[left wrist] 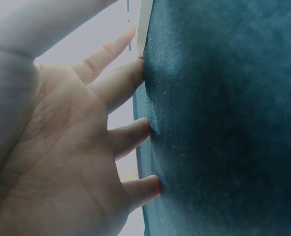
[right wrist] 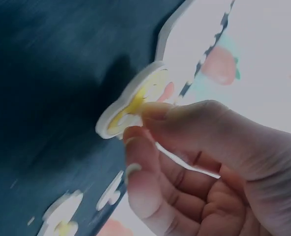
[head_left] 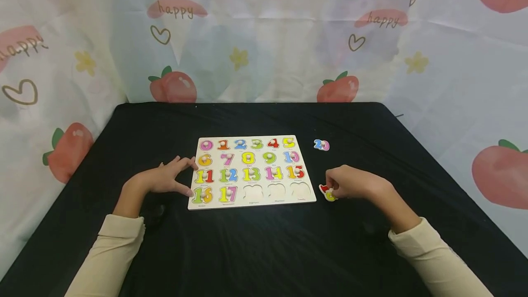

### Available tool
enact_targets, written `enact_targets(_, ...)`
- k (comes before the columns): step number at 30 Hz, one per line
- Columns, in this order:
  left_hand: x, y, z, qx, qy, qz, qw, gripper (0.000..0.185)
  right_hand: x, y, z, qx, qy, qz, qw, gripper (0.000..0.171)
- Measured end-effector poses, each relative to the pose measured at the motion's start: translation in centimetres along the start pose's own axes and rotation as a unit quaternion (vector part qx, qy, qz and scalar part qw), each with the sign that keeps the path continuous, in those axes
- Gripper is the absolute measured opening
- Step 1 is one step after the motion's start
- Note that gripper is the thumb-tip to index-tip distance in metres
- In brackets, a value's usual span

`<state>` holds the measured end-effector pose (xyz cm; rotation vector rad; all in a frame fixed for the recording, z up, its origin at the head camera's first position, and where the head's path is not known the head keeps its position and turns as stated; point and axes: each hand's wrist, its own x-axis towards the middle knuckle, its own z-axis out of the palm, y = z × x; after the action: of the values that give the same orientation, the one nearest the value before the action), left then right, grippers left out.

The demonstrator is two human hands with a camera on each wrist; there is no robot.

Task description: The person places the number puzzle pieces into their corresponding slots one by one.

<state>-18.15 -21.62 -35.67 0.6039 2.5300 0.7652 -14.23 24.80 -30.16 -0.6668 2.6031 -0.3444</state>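
Head view: right hand (head_left: 350, 183) pinches a number piece (head_left: 327, 193) right of the board (head_left: 251, 171); left hand (head_left: 171, 178), fingers spread, touches its left edge. Likely light, stiff wood; best pinched by its peg.

Number piece (head_left: 328, 193), red and yellow with a white edge and peg, pinched at its peg by the fingers (right wrist: 150, 110) of the right hand (head_left: 350, 182), tilted at the table (head_left: 255, 251), just right of the puzzle board (head_left: 251, 203), whose bottom-row recesses are bare.
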Motion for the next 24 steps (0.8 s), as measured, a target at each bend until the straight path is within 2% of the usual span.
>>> enact_targets(8, 0.0, 0.0, -0.1, 0.003, -0.001, -0.001, 1.0, 0.071, 2.9, -3.6, 0.6, -0.035, -0.019, -0.054, 0.998, 0.011)
enact_targets(16, -0.1, 0.2, -0.1, 0.002, -0.002, -0.002, 1.0, 0.071, 5.5, -6.1, 2.2, -0.074, 0.007, -0.138, 0.988, 0.008)
enact_targets(21, -0.1, 0.2, -0.2, 0.001, -0.003, -0.001, 1.0, 0.069, 6.8, -6.9, 2.9, -0.076, 0.034, -0.195, 0.977, 0.01)
enact_targets(24, 0.0, 0.1, -0.2, 0.003, -0.003, 0.0, 1.0, 0.07, 7.3, -7.4, 3.3, -0.079, 0.044, -0.213, 0.973, 0.013)
